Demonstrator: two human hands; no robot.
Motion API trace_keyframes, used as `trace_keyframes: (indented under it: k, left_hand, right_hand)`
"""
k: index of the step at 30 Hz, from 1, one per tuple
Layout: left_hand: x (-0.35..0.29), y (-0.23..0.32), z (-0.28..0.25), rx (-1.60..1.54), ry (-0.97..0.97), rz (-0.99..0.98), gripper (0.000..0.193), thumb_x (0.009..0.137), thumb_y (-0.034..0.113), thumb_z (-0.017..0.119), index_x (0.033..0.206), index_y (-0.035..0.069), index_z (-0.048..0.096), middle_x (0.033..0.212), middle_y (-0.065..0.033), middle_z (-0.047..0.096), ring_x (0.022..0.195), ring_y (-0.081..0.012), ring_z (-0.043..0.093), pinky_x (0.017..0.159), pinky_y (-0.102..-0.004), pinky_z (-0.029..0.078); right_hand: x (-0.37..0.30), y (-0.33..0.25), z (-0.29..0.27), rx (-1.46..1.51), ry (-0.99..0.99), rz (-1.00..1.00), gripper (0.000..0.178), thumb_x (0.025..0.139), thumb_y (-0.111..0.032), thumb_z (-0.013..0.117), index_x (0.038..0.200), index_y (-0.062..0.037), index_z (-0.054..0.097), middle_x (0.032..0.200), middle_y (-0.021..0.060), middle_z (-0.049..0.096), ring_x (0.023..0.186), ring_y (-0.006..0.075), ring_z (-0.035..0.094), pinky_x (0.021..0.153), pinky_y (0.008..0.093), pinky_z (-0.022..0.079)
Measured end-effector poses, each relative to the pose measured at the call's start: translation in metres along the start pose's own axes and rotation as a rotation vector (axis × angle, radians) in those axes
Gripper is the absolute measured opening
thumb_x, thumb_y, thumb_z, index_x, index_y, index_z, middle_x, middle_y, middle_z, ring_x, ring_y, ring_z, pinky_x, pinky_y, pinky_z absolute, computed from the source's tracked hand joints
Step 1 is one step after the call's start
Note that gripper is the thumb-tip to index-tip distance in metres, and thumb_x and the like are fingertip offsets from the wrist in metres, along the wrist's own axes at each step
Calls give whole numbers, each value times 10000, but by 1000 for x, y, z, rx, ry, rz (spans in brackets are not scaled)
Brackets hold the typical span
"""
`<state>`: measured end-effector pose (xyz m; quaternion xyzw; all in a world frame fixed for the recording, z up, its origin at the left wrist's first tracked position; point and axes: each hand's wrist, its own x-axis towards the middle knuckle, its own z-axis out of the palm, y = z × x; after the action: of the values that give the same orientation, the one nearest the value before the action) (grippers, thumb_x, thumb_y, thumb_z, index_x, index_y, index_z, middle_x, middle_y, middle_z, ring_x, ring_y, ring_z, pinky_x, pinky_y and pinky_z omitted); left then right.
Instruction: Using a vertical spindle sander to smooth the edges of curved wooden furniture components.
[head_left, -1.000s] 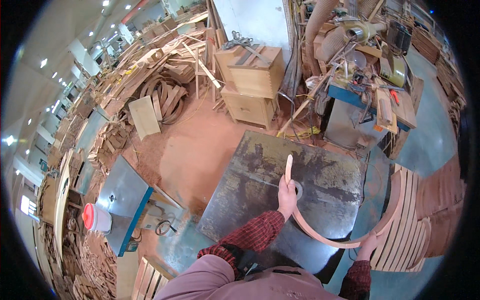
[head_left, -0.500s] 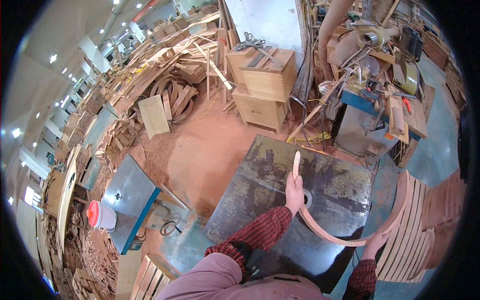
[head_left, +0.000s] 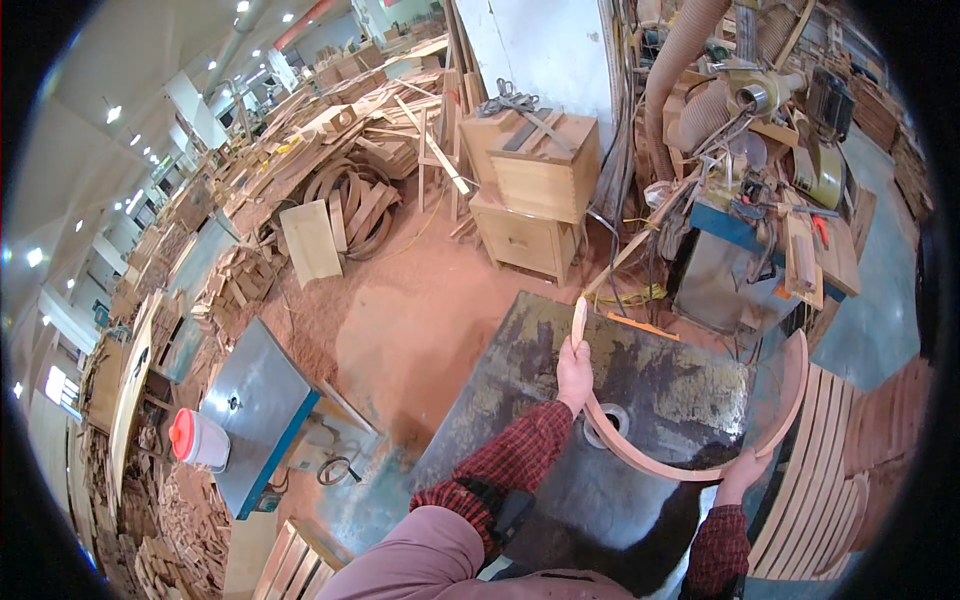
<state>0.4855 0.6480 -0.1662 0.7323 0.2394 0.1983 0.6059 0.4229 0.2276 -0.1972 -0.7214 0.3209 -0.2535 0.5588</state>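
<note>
A long curved wooden strip (head_left: 650, 466), bent like a wide U, is held up over a dark metal machine table (head_left: 530, 350). My left hand (head_left: 574, 376) is closed round its left arm, a little below the tip. Low on the right of the curve, my right hand (head_left: 742, 472) grips the strip, its fingers partly hidden. A round opening with a metal ring (head_left: 606, 426) shows in the tabletop just inside the strip, close to my left hand. The strip's right end rises beyond the table's right edge.
Slatted wood pieces (head_left: 800, 480) are stacked to the right. A second machine table (head_left: 262, 390) with a red-lidded white bucket (head_left: 200, 440) stands left. Wooden cabinets (head_left: 530, 190) stand ahead, beside a cluttered workbench (head_left: 740, 230). Scrap wood (head_left: 350, 205) and sawdust cover the floor behind.
Both hands have shifted the curved strip slightly left. Its right end has come away from over the slatted stack toward the table, and the table's ring is now more exposed.
</note>
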Motion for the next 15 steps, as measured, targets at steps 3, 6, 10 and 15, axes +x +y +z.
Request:
trace_keyframes:
  k: [3,6,10,15]
  left_hand:
    - [12,8,-7,-9,49,34,398,1107,257,517,1380,-31,547,1094,-224,681,1000,-377,678,900,-462,524]
    - [29,3,-13,60,130,81,382,1107,261,524,1341,-37,569,1078,-226,689,981,-378,681,892,-465,526]
    - [64,-36,-56,72,210,88,365,1107,251,521,1330,-32,575,1072,-214,689,975,-349,683,876,-449,528]
    - [66,-17,-59,43,129,44,385,1102,222,537,1372,-50,563,1064,-191,693,948,-313,678,863,-434,529]
  right_hand:
    - [-8,-14,23,27,1,-8,611,916,-2,547,1506,100,423,1359,248,594,1183,371,629,1066,417,457]
    - [-20,-38,42,1,-21,45,602,920,-6,550,1501,95,428,1304,233,604,1101,346,639,993,412,488]
    - [-38,-45,91,36,-85,11,589,933,1,548,1503,89,429,1250,220,614,1035,330,647,966,413,507]
    - [-20,-25,111,-68,-71,-58,608,950,-26,542,1532,92,410,1406,266,573,1183,365,631,1053,410,479]
